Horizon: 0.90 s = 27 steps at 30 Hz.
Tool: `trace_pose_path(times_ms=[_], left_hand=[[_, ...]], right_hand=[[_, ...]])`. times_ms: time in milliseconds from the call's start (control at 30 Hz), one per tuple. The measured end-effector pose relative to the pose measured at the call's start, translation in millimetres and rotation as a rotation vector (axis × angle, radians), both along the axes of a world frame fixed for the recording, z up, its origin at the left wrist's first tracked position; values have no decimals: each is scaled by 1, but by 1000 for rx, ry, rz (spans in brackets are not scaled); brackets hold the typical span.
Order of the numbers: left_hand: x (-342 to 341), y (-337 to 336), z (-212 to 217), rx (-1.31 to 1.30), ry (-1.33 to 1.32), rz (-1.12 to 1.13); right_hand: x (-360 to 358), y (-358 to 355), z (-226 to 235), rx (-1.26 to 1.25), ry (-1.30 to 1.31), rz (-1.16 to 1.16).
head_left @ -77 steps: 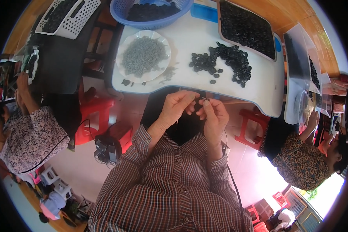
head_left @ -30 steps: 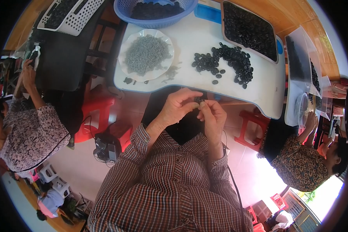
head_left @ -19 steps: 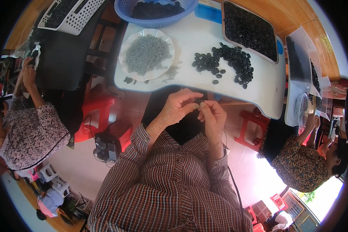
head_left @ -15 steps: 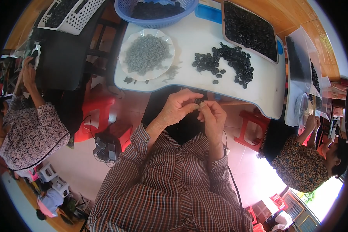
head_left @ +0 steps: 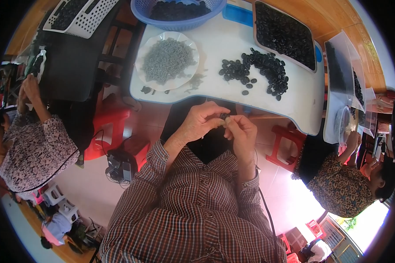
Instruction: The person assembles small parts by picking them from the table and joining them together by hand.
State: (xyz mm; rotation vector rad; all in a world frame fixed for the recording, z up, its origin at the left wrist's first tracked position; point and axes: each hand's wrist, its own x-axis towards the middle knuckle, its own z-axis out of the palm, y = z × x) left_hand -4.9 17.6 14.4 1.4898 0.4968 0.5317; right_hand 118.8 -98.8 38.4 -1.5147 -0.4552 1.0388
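Observation:
My left hand [head_left: 202,119] pinches a small black oval piece [head_left: 224,116] between thumb and fingers, just off the near edge of the white table [head_left: 210,83]. Thumb and forefinger of my right hand [head_left: 241,128] are closed at the right side of the same piece; whether they also hold a tiny part is too small to tell. On the table lie several loose black oval pieces [head_left: 267,65], and to their left a white plate [head_left: 141,70] bears a heap of small grey parts [head_left: 167,59].
A blue basket [head_left: 177,24] and a tray [head_left: 312,68], both filled with black pieces, stand at the table's far side. People sit at left [head_left: 39,153] and right [head_left: 342,184]. Red stools [head_left: 285,147] flank my seat. A cable runs down my right side.
Both hands stay nearly in place, with the fingers shifting slightly around the black piece. The person at left has moved their hands a little.

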Motion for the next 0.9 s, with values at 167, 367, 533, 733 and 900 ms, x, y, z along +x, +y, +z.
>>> trace_pose_path(times_ms=[167,367,533,733,900], left_hand=[[-3,2,0,15,16,-25],[-5,0,1,-58,-37,-64],[-7,2,5,-77,-19,-128],[-8,3,8,-116,-10,-171],[-9,2,4,-110,-6,-174]], right_hand=[[9,-3,-5,36,121,54],[20,-7,-14,52,266,138],[23,-9,-18,80,395,139],[23,-10,-21,72,423,155],[23,-11,-23,67,425,165]])
